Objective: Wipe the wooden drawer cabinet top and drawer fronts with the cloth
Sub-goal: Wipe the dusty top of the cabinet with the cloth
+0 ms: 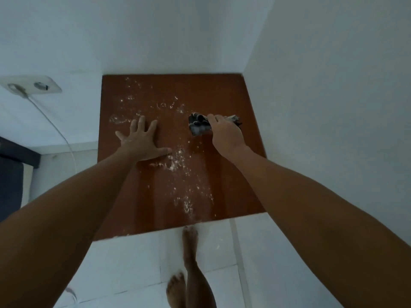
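The reddish-brown wooden cabinet top [222,94] fills the middle of the view, seen from above, and sits in a corner between white walls. White powder [178,161] is scattered over it in patches. My left hand [142,143] lies flat on the top with fingers spread, thumb at a powder patch. My right hand [225,134] grips a dark crumpled cloth [199,125] just above or on the top's right half. The drawer fronts are hidden below the top's near edge.
White walls close in at the back and right. A wall socket [37,86] with a white cable [64,141] is on the left wall. White floor tiles [124,263] and my bare feet [189,243] lie below the cabinet edge. A dark object [13,174] sits at far left.
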